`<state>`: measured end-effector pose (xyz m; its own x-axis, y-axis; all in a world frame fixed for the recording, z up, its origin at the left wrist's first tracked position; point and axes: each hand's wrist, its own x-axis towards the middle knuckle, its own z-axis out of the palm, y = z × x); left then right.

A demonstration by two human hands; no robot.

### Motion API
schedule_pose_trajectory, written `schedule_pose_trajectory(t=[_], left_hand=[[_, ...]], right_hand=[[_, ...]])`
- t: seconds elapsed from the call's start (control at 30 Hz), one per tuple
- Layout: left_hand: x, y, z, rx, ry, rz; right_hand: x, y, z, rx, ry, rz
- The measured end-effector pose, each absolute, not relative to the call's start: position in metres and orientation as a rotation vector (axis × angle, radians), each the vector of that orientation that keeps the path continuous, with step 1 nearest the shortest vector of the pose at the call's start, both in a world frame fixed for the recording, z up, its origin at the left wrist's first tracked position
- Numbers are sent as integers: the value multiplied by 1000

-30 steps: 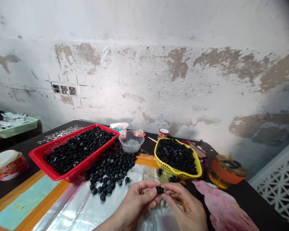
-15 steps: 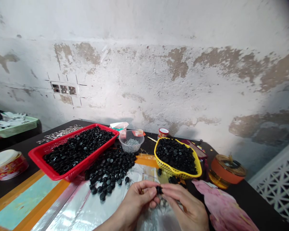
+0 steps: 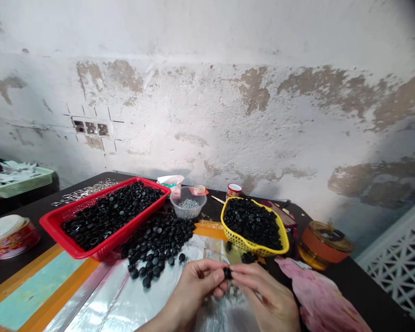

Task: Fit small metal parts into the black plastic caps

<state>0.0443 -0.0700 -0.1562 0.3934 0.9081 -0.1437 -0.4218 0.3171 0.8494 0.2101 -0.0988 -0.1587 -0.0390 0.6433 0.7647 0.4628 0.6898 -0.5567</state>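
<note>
A small round black plastic piece (image 3: 227, 273) is pinched between both hands near the front of the table. My left hand (image 3: 202, 281) grips its left side with thumb and forefinger. From the right, the fingertips of my right hand (image 3: 263, 290) close on the same piece. Fingers cover much of it, so its exact kind cannot be made out. Left of the hands lies a loose heap of round black caps (image 3: 159, 244) on clear plastic sheeting. Beyond my right hand stands a yellow basket (image 3: 240, 240) full of small black parts.
A red basket (image 3: 102, 252) of black rings and caps stands left. Behind the heap is a clear tub (image 3: 186, 213) of small metal pieces. Metal clips (image 3: 90, 190) lie at the back. At right are a pink cloth (image 3: 325, 295) and an amber jar (image 3: 323, 244).
Both hands keep the black piece pinched in nearly the same place. The whole view has shifted very slightly; nothing else visibly differs.
</note>
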Motion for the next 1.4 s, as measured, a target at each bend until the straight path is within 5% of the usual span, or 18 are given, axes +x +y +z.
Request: schedule_pose_trajectory(t=[1.4], left_hand=[[38, -64, -157, 955, 677, 906]], right_hand=[[214, -97, -155, -1016, -1929, 483]])
